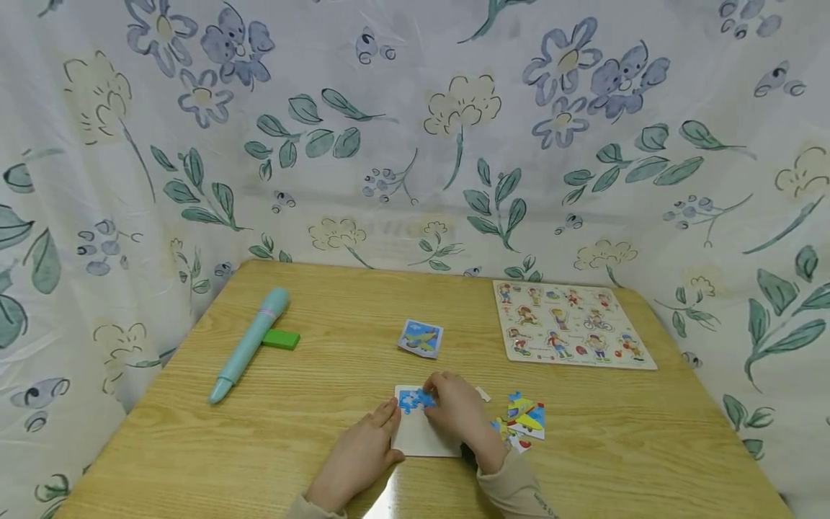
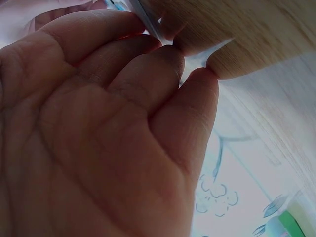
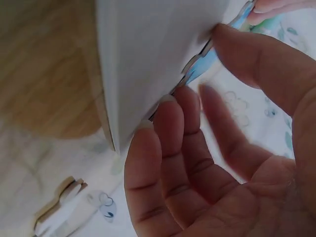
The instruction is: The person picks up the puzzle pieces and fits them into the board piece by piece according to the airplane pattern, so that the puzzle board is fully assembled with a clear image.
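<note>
In the head view a small white puzzle tray (image 1: 421, 438) lies near the table's front, with joined blue jigsaw pieces (image 1: 408, 401) along its top edge. My left hand (image 1: 359, 448) rests along the tray's left side, fingers extended and thumb by the lower left corner. Over the upper right part, my right hand (image 1: 459, 412) bends its thumb and fingertips onto a blue piece at the end of the row. The right wrist view shows the thumb and fingers (image 3: 143, 153) against the tray, on either side of blue piece edges (image 3: 201, 65). Much of that piece is hidden.
Loose jigsaw pieces with a yellow plane (image 1: 527, 416) lie right of the tray. Beyond it sits a plane picture card (image 1: 420, 340). A wooden figure puzzle board (image 1: 564, 346) is at the back right; a teal pen-shaped stick (image 1: 246, 353) and green block (image 1: 282, 339) are at left.
</note>
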`<state>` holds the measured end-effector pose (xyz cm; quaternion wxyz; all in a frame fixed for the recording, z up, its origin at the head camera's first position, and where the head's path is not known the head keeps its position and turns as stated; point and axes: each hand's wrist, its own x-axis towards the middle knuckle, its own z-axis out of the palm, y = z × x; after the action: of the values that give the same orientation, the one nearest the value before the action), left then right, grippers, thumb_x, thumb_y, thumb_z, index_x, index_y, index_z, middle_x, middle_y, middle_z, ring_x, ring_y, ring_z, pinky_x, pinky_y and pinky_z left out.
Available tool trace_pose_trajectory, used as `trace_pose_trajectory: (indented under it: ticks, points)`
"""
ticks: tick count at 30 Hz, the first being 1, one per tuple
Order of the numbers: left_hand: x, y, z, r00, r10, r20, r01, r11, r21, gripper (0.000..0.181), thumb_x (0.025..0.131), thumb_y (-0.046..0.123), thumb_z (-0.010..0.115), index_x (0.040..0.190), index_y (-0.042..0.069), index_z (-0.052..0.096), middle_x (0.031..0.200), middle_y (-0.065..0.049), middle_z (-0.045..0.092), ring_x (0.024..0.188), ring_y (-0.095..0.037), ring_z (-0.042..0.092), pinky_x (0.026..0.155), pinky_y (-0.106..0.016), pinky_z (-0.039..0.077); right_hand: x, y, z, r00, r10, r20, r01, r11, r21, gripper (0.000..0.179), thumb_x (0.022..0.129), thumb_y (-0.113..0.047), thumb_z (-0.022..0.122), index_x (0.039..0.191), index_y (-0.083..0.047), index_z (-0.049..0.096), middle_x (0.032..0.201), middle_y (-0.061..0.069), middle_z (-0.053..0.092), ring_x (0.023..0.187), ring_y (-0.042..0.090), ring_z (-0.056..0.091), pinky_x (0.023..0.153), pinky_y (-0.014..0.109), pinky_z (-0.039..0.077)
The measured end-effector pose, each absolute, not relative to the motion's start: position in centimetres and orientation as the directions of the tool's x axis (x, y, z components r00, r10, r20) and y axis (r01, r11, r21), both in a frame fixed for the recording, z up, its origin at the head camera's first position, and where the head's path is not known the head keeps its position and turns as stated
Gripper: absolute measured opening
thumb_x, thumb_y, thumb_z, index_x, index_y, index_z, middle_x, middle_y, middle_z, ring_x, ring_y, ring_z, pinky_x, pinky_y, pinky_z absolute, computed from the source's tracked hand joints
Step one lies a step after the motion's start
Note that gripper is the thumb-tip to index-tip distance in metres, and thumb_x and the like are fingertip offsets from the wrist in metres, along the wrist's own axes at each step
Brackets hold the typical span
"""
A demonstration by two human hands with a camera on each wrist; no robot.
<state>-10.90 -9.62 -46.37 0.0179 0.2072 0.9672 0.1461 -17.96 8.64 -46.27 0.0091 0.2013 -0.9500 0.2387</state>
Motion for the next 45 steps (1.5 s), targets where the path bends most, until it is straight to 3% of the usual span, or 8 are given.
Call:
trace_pose_trajectory:
  ticks: [5,10,29,38,45]
  points:
    - [-10.9,-9.6,-46.4,-0.914,0.405,0.010,0.389,0.869,0.306,0.066,0.084,0.034,0.072,0.134,-0.005,0.054,0.144,-0.020,0.050,0.130,-0.034,0.052,0.105,-0.048,0.048,-18.4,9.2,-46.3,-0.917,-0.393,0.072,-0.374,0.778,-0.505,0.035,0.074,-0.009,0.078,0.105,-0.005,0.062,0.085,0.003,0.063,0.076,0.015,0.056,0.063,0.029,0.049]
    - [-11.0,-9.7,-46.4,-0.915,0.402,0.010,0.385,0.869,0.309,0.067,0.083,0.035,0.072,0.134,-0.005,0.054,0.145,-0.020,0.049,0.130,-0.034,0.052,0.105,-0.049,0.047,-18.7,9.9,-46.0,-0.901,-0.430,0.062,-0.395,0.751,-0.530,0.030,0.073,-0.005,0.077,0.100,-0.007,0.064,0.088,0.005,0.063,0.079,0.017,0.058,0.067,0.032,0.050]
    - [-11.1,-9.6,-46.4,-0.908,0.418,0.025,0.407,0.867,0.286,0.066,0.084,0.036,0.071,0.134,-0.004,0.054,0.144,-0.019,0.050,0.130,-0.033,0.052,0.104,-0.048,0.048,-18.9,9.8,-46.2,-0.862,-0.497,0.099,-0.473,0.721,-0.506,0.028,0.070,0.005,0.069,0.095,-0.008,0.069,0.086,0.005,0.058,0.074,0.014,0.052,0.060,0.023,0.044]
    - [-11.0,-9.7,-46.3,-0.909,0.417,0.023,0.406,0.868,0.287,0.066,0.084,0.035,0.071,0.133,-0.005,0.054,0.144,-0.020,0.051,0.128,-0.034,0.054,0.102,-0.048,0.050,-18.8,9.4,-46.4,-0.853,-0.517,0.072,-0.468,0.697,-0.543,0.019,0.081,0.002,0.069,0.097,-0.008,0.072,0.087,0.005,0.057,0.074,0.011,0.049,0.062,0.021,0.044]
    - [-11.0,-9.7,-46.3,-0.913,0.408,0.027,0.398,0.872,0.285,0.066,0.083,0.035,0.072,0.133,-0.005,0.055,0.143,-0.020,0.051,0.127,-0.034,0.055,0.101,-0.048,0.051,-19.3,10.1,-46.4,-0.849,-0.526,0.045,-0.427,0.635,-0.644,0.021,0.085,-0.003,0.069,0.105,-0.006,0.071,0.089,0.005,0.060,0.077,0.012,0.049,0.064,0.021,0.043]
